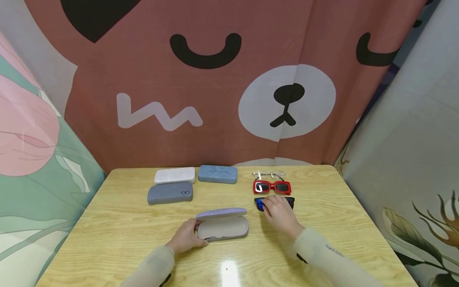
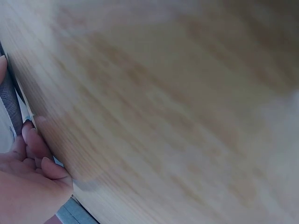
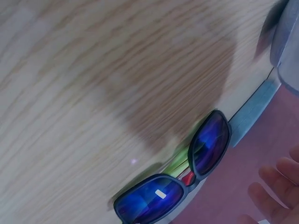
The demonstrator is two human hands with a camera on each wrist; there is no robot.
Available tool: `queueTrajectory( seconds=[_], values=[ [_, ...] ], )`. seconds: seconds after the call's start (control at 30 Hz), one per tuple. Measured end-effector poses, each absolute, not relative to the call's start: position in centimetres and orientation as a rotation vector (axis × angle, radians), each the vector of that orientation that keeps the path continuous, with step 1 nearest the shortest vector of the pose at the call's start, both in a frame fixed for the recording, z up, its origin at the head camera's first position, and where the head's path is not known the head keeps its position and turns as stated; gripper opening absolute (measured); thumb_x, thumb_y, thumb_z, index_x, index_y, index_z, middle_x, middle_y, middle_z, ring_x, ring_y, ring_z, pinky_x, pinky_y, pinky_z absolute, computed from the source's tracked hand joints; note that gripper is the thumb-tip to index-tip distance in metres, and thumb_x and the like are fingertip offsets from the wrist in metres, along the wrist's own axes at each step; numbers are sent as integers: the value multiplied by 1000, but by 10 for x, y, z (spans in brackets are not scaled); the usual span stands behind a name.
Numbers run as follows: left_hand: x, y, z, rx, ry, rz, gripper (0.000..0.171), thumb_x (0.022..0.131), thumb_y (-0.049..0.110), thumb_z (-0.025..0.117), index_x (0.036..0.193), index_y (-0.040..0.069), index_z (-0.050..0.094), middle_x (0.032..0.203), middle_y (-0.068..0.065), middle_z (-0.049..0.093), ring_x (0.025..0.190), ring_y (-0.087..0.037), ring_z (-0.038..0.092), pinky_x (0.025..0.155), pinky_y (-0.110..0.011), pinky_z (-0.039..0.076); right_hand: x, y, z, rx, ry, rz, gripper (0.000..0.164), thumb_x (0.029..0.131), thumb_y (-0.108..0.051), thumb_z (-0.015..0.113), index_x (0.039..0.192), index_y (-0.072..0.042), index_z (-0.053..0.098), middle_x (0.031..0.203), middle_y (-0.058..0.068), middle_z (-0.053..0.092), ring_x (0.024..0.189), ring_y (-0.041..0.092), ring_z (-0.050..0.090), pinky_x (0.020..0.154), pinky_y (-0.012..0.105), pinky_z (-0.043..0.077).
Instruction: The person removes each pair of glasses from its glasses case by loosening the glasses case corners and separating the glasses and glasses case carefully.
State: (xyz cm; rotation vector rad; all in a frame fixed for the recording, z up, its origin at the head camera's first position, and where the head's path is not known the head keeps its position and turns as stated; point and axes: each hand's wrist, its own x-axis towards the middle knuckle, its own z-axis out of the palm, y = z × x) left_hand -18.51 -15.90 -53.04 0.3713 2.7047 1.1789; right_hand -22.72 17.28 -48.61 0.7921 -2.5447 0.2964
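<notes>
— What does the left hand point(image 1: 185, 236) have?
— The near end of an open hard-shell glasses case point(image 1: 223, 228), its fingers and thumb gripping that end. The lilac lid stands raised; the pale interior extends rightward from those fingers.
— And the right hand point(image 1: 281, 214)?
— It hovers over blue-mirrored sunglasses point(image 3: 205, 149), directly below its fingers. The fingers seen in the right wrist view are relaxed and apart from the lenses.
— What lies past them?
— Just beyond the right fingers, red-framed sunglasses point(image 1: 273, 186); behind those, clear-framed eyeglasses point(image 1: 269, 174).
— Beyond the left fingers?
— A grey glasses case point(image 1: 170, 193), a white glasses case point(image 1: 175, 175) behind it, and a blue glasses case point(image 1: 217, 174) farther right, all closed.
</notes>
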Motion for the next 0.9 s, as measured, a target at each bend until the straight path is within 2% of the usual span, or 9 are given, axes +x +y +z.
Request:
queueTrajectory(
  seconds=[0.13, 0.33, 0.47, 0.7, 0.9],
  values=[
    [-185, -160, -532, 376, 2707, 1186, 68, 67, 19, 89, 119, -7, 55, 97, -5, 55, 86, -18, 48, 74, -34, 44, -225, 166, -490, 778, -2540, 341, 19, 82, -8, 74, 98, 1, 71, 97, 12, 68, 91, 29, 61, 78, 46, 51],
    [-184, -160, -530, 374, 2718, 1173, 70, 66, 20, 90, 120, -8, 55, 99, -6, 56, 87, -19, 49, 76, -35, 45, -220, 154, -494, 772, -2591, 499, 23, 88, -11, 70, 103, 7, 69, 102, 19, 68, 98, 34, 63, 91, 51, 49],
    [-184, -158, -528, 382, 2715, 1185, 70, 66, 19, 89, 121, -8, 54, 100, -6, 56, 87, -19, 49, 76, -35, 45, -217, 146, -492, 710, -2697, 728, 30, 94, -16, 63, 112, 9, 66, 112, 24, 64, 108, 39, 59, 97, 54, 44],
    [-185, -159, -529, 389, 2713, 1178, 66, 67, 19, 89, 119, -5, 56, 93, -3, 52, 83, -19, 45, 70, -31, 40, -215, 135, -487, 705, -2752, 962, 43, 102, -28, 49, 119, 10, 61, 121, 28, 59, 116, 45, 52, 98, 58, 41],
    [-184, -159, -529, 403, 2715, 1184, 64, 67, 20, 89, 117, -4, 57, 93, -3, 52, 84, -19, 45, 70, -32, 40, -217, 128, -490, 659, -2807, 1029, 42, 102, -27, 49, 122, 8, 60, 123, 24, 59, 119, 41, 52, 102, 54, 40]
  ],
)
